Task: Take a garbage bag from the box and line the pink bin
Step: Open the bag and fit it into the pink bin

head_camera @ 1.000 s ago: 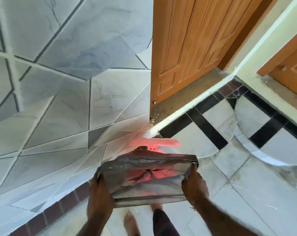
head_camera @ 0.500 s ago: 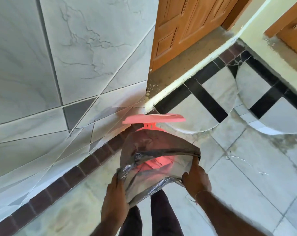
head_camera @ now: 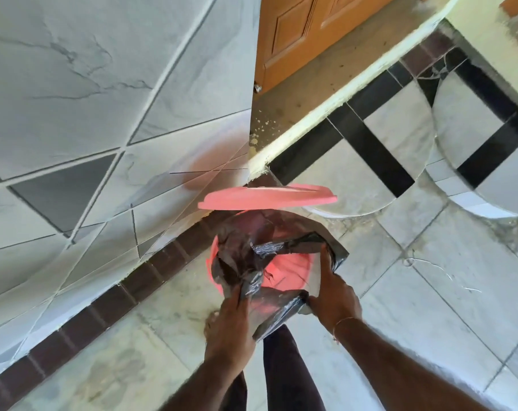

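Garbage bag is partly inside the pink bin, which sits on the floor against the tiled wall, lid raised above it; left hand is closed on the near-left bag edge, right hand is clamped on the right edge, pulled out past the rim; hands are held apart, mouth half open, plastic bunched in the middle. Best done, by judgement: bag bottom is pushed down first; mouth is stretched wide and folded over the rim all round; thin film is pulled evenly so tearing is avoided; far rim under the lid is easily missed.
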`<state>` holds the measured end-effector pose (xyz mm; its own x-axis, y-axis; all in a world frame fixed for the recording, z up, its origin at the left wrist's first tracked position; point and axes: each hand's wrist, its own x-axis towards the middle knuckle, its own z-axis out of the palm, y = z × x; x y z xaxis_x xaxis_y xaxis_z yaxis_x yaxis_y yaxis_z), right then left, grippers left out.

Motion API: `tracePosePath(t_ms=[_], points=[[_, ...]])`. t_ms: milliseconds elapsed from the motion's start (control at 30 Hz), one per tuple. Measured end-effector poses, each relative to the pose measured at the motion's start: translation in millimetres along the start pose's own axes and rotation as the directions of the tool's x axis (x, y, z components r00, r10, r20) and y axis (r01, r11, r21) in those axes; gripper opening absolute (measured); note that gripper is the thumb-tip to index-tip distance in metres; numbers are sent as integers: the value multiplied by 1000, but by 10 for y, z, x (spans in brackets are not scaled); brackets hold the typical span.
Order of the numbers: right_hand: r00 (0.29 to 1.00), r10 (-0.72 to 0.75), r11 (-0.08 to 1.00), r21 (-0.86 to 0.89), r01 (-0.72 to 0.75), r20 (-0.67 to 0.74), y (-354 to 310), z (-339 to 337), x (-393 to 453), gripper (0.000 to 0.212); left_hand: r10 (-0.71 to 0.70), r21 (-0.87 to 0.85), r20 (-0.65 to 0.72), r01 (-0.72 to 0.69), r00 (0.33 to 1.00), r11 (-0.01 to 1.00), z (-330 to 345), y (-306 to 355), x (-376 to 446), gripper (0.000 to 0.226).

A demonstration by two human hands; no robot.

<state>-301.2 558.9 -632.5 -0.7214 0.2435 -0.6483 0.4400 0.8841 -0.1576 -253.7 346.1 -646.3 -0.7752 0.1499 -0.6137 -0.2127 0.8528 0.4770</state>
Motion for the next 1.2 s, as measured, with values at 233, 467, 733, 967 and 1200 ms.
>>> tracePosePath(t_ms=[233,467,733,967,1200], points=[[995,-40,995,-87,48,87,15,540,447,103,-95,-33,-82,92,992,995,266,-347,686,87],[987,-43,981,-180,71,155,66,992,643,95,-244,84,-151,258,958,962,403,-492,821,82],[991,108,992,-67,-102,83,708,1031,427,107,-325,39,-188,338,927,941,580,-869,558,72],[982,130,991,-52,-124,134,712,1223,683,66,-391,-28,-246,397,887,917,610,-1148,822,50],[991,77,984,152,-93,110,781,1287,1104,83,-281,-74,-287,272,916,960,429,-1345,1186,93]])
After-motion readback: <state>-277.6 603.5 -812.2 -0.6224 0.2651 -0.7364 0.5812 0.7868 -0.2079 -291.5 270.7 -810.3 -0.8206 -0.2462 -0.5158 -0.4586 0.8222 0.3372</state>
